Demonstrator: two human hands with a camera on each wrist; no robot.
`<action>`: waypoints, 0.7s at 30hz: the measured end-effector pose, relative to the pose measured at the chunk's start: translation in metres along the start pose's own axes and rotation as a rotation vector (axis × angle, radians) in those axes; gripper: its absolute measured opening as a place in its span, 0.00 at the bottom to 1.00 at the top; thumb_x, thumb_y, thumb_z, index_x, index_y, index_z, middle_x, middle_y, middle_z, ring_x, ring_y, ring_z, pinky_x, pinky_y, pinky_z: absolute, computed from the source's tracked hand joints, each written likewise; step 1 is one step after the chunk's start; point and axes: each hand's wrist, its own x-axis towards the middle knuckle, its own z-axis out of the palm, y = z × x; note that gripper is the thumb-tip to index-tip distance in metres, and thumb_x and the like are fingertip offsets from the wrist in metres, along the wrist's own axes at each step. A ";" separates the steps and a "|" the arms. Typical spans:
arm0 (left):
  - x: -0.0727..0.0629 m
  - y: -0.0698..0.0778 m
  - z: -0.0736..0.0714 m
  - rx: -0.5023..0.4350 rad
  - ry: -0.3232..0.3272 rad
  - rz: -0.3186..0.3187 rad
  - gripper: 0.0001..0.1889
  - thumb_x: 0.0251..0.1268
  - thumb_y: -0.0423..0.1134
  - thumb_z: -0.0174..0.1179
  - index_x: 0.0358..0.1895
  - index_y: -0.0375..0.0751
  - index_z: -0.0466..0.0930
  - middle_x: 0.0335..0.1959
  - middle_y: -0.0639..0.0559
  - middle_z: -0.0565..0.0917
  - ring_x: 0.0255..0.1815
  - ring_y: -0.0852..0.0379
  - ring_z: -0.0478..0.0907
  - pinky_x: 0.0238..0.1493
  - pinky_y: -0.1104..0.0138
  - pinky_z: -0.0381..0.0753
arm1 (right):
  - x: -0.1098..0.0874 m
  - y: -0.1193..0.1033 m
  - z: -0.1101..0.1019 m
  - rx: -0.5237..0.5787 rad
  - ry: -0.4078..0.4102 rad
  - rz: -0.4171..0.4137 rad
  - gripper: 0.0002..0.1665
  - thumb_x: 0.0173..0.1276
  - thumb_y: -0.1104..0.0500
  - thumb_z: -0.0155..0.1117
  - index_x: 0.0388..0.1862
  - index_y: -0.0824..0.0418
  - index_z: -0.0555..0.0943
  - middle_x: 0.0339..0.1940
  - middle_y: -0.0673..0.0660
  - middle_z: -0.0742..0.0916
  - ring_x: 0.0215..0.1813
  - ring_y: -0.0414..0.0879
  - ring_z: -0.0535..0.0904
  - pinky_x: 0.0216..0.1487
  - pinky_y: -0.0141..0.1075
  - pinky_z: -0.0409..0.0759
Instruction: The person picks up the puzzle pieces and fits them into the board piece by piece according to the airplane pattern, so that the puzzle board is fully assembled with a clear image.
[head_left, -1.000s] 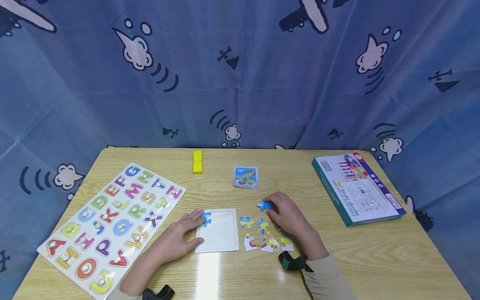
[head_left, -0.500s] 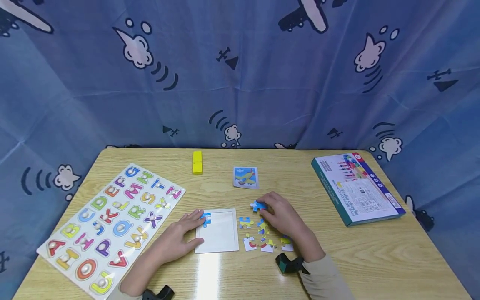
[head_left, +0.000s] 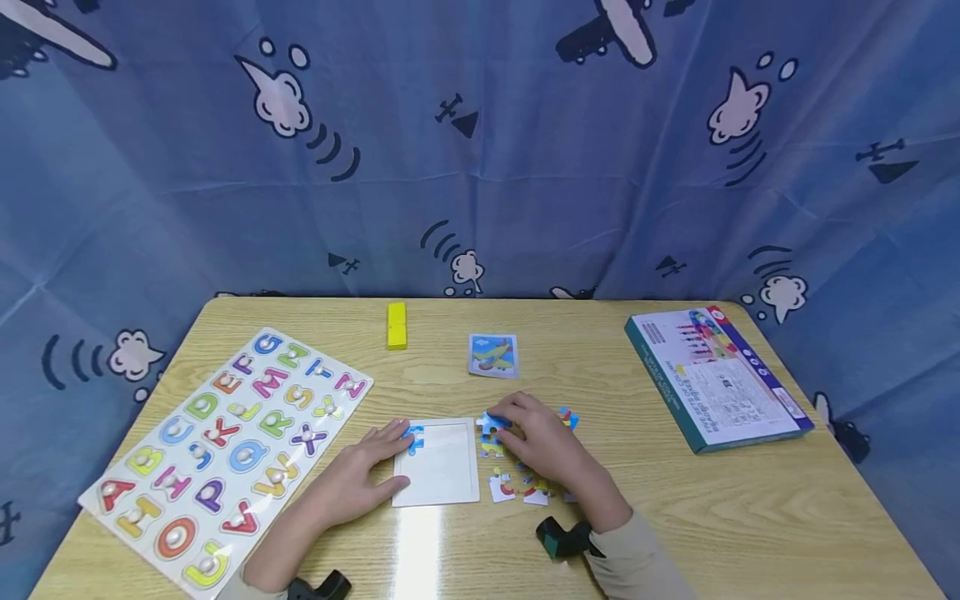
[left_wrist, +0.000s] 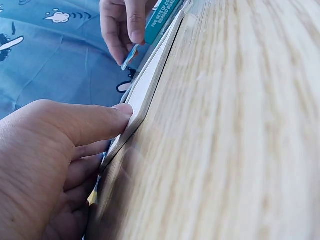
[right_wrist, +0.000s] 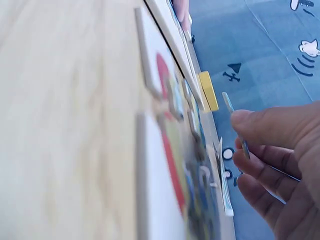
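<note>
My two hands are apart. With my right hand (head_left: 542, 437) I pinch a blue jigsaw piece (head_left: 491, 422) between thumb and fingers, raised off the table (head_left: 757, 517), just beside the right edge of the white puzzle tray (head_left: 438, 479). My left hand (head_left: 367, 471) lies relaxed along the tray's left edge, fingers extended, fingertips by another blue piece (head_left: 416, 440) set in its far left corner. Loose pieces (head_left: 502, 489) lie below and around my right hand, some hidden by it. Beyond stands an airplane card (head_left: 493, 356); the alphabet board (head_left: 232, 454) lies to my left, a green-sided box (head_left: 720, 379) to my right.
</note>
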 end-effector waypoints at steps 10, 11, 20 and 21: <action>0.000 0.001 0.001 -0.004 -0.003 -0.006 0.28 0.60 0.44 0.63 0.65 0.43 0.72 0.71 0.50 0.66 0.73 0.50 0.59 0.74 0.51 0.57 | 0.008 -0.016 0.010 -0.024 -0.060 -0.080 0.17 0.66 0.55 0.63 0.53 0.57 0.82 0.49 0.50 0.81 0.52 0.43 0.79 0.51 0.36 0.83; 0.000 0.001 0.001 -0.005 -0.003 -0.008 0.28 0.60 0.44 0.63 0.65 0.43 0.72 0.71 0.50 0.66 0.73 0.50 0.59 0.74 0.51 0.57 | 0.010 -0.018 0.011 -0.027 -0.066 -0.085 0.17 0.67 0.55 0.63 0.53 0.57 0.82 0.50 0.50 0.81 0.53 0.44 0.78 0.52 0.37 0.83; 0.000 0.002 -0.001 -0.005 0.003 -0.016 0.28 0.61 0.46 0.63 0.65 0.43 0.72 0.71 0.50 0.66 0.73 0.48 0.59 0.73 0.48 0.58 | 0.023 -0.033 0.023 -0.038 -0.107 -0.133 0.17 0.69 0.56 0.60 0.54 0.58 0.81 0.50 0.51 0.82 0.53 0.44 0.78 0.54 0.37 0.82; 0.000 0.002 -0.001 -0.005 0.002 -0.015 0.28 0.61 0.46 0.63 0.65 0.43 0.72 0.71 0.50 0.66 0.73 0.48 0.59 0.73 0.47 0.58 | 0.024 -0.034 0.025 -0.040 -0.109 -0.137 0.17 0.69 0.56 0.60 0.54 0.58 0.81 0.50 0.51 0.82 0.53 0.44 0.78 0.54 0.37 0.82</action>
